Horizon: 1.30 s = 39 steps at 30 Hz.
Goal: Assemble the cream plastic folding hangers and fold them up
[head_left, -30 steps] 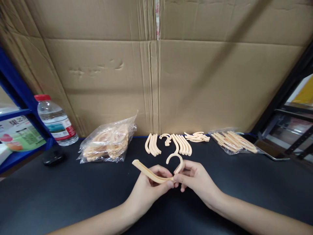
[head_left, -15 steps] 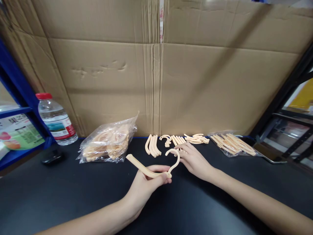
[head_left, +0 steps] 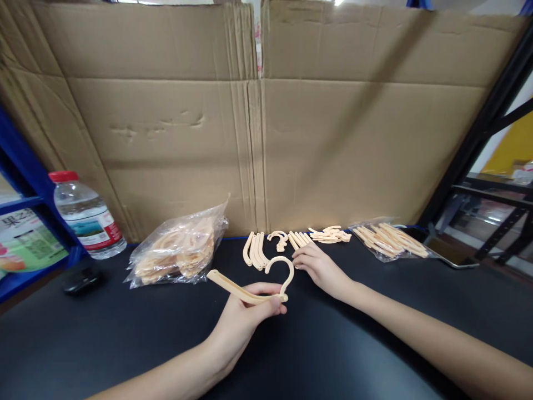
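Observation:
My left hand (head_left: 250, 314) is closed around a partly assembled beige plastic clothes hanger (head_left: 237, 290), made of one curved arm with a hook (head_left: 288, 272) standing up at its end. Thumb and fingers pinch it where hook and arm meet. My right hand (head_left: 322, 269) rests on the table, fingers bent together at the near ends of a row of straight beige strips (head_left: 298, 239). A small beige bit shows under its fingertips; what they grip is mostly hidden. Left of that row lie loose hooks (head_left: 280, 240) and several curved hanger arms (head_left: 255, 251).
A clear bag of beige parts (head_left: 179, 250) stands back left, near a water bottle (head_left: 89, 216) and a black object (head_left: 83, 281). More loose pieces (head_left: 330, 234), a bag of strips (head_left: 389, 240) and a phone-like slab (head_left: 452, 256) lie back right. Cardboard (head_left: 166, 128) walls the back.
The view has shifted slightly. My right hand has drawn its fingers in at the near ends of the straight strips, apart from the hook. My left hand keeps its hold on the hanger.

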Each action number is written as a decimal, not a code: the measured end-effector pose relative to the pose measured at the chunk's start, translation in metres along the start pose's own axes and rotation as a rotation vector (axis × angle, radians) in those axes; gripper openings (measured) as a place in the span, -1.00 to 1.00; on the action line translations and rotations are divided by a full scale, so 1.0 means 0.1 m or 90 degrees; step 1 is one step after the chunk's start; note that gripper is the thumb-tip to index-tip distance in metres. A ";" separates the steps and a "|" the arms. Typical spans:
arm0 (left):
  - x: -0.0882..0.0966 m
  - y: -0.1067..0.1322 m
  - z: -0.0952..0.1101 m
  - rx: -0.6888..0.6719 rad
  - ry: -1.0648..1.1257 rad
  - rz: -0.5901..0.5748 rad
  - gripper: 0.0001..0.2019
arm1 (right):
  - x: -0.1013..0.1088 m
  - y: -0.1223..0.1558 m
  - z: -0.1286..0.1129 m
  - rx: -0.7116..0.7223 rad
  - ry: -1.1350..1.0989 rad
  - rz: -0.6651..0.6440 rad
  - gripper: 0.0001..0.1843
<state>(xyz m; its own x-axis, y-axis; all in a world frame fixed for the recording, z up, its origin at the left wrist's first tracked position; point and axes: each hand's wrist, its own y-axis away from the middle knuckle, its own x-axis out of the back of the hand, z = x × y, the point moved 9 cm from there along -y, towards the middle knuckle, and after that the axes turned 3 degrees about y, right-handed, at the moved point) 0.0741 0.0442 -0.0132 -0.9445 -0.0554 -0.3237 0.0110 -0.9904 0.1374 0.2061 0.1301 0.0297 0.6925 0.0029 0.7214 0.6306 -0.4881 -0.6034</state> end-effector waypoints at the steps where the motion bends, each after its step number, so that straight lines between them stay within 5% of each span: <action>1: 0.00 0.00 0.00 -0.002 -0.006 -0.001 -0.70 | 0.05 0.00 0.01 -0.010 -0.013 0.021 -0.76; 4: -0.02 -0.01 0.01 -0.012 -0.020 -0.015 -0.73 | 0.23 0.05 0.04 -0.086 -0.065 0.098 -0.75; 8: -0.04 -0.02 0.03 -0.022 -0.024 -0.026 -0.76 | 0.43 0.20 0.13 -0.250 -0.313 0.208 -0.77; 12: -0.07 -0.02 0.05 -0.016 -0.001 -0.026 -0.77 | 0.48 0.27 0.03 -0.293 -0.410 0.226 -0.76; 19: -0.07 -0.01 0.03 -0.018 0.017 -0.054 -0.80 | 0.24 0.42 0.08 -0.447 -0.476 0.219 -0.69; 26: -0.06 -0.02 0.02 -0.012 0.006 -0.067 -0.81 | -0.16 0.57 0.05 -0.598 -0.789 0.185 -0.45; 33: -0.06 -0.03 0.02 -0.010 0.006 -0.062 -0.81 | -0.34 0.58 -0.12 -0.638 -0.936 0.079 -0.56; 39: -0.09 -0.03 0.01 -0.008 -0.026 -0.070 -0.84 | -0.30 0.48 -0.30 -0.546 -0.892 0.000 -0.74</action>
<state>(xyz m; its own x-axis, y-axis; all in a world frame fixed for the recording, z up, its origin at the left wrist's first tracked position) 0.0818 0.0480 -0.0095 -0.9527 0.0586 -0.2983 -0.0896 -0.9918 0.0910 0.2051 0.0800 -0.0106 0.7519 0.5098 -0.4179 0.5940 -0.7990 0.0939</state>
